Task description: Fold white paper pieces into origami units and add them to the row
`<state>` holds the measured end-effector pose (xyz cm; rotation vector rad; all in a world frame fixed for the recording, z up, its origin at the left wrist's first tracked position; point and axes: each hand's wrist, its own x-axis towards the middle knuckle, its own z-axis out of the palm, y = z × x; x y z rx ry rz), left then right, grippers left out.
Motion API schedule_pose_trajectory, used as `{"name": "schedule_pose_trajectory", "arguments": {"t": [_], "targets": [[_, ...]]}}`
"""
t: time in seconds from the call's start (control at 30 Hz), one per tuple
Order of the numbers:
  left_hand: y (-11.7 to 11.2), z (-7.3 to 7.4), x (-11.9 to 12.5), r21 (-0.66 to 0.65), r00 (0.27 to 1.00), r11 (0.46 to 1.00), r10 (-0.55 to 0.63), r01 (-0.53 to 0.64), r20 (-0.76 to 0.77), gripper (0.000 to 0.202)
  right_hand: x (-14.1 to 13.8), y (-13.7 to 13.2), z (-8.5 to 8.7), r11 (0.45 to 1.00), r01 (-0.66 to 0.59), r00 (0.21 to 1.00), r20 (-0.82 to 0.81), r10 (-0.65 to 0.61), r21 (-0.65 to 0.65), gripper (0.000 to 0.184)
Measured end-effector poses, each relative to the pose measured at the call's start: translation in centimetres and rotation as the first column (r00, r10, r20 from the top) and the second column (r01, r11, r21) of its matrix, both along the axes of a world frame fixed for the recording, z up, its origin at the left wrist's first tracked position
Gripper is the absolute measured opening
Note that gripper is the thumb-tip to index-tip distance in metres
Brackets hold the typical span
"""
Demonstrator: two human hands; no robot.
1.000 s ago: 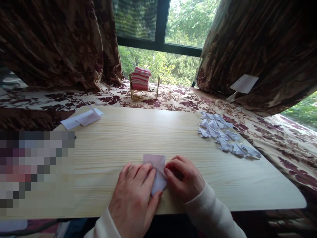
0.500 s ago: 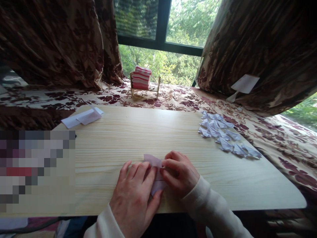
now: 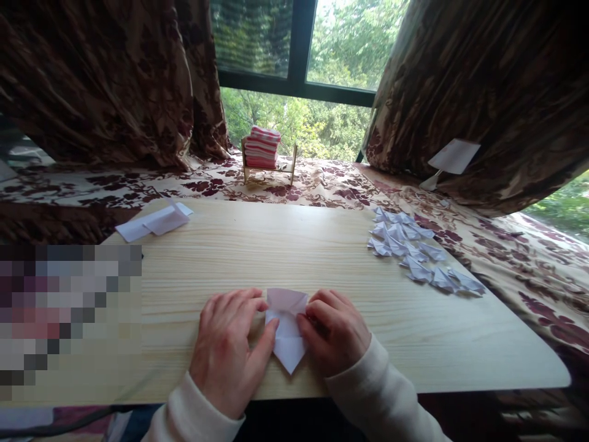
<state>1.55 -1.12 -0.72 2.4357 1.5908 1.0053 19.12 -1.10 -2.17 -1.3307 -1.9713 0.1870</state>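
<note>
A small sheet of folded white paper (image 3: 289,344) lies on the light wooden table (image 3: 230,245) in front of me. Its lower end is folded to a point facing me, and its upper flap stands slightly raised. My left hand (image 3: 230,344) grips the paper's left edge between thumb and fingers. At the right edge, my right hand (image 3: 338,331) pinches the paper with thumb and curled fingers. Several small folded paper pieces (image 3: 405,245) lie grouped at the table's right side.
Loose paper strips (image 3: 156,221) rest at the table's back left. Beyond the table, a small rack (image 3: 292,166) holds folded striped cloths (image 3: 262,147) on a floral cover. A white lamp (image 3: 454,156) stands at right by the curtain. The left corner is pixelated.
My left hand has moved off the top of the paper to its left edge, uncovering the pointed fold. My right hand stays at the right edge.
</note>
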Motion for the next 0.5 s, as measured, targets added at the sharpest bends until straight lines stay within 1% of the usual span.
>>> {"name": "schedule_pose_trajectory", "arguments": {"t": [0.1, 0.2, 0.27, 0.37, 0.43, 0.5], "targets": [[0.1, 0.2, 0.7, -0.07, 0.99, 0.997, -0.029, 0.039, 0.139, 0.004, 0.0, 0.0, -0.1, 1.0, 0.007, 1.0, -0.015, -0.007, 0.002, 0.018], [0.0, 0.4, 1.0, -0.092, 0.979, 0.994, -0.044, 0.064, 0.202, 0.006, 0.0, 0.0, -0.2, 1.0, -0.001, 1.0, -0.013, 0.001, 0.006, 0.018], [-0.2, 0.5, 0.8, -0.06, 0.981, 0.994, -0.085, 0.096, 0.175, 0.008, 0.0, 0.0, -0.1, 1.0, 0.004, 1.0, -0.014, -0.004, 0.014, 0.019], [-0.7, 0.4, 0.3, -0.013, 0.986, 0.988, -0.15, 0.151, 0.078, 0.012, 0.0, -0.2, -0.1, 0.999, 0.025, 1.0, 0.002, -0.025, 0.032, 0.019], [-1.0, 0.3, -0.1, -0.019, 0.985, 0.986, -0.166, 0.167, 0.043, 0.016, 0.0, -0.2, 0.0, 0.999, 0.026, 0.999, 0.019, -0.027, 0.041, 0.019], [-1.1, 0.1, -0.3, -0.045, 0.985, 0.984, -0.168, 0.17, 0.043, 0.022, 0.0, -0.3, 0.1, 0.998, 0.028, 0.999, 0.025, -0.03, 0.051, 0.019]]}}
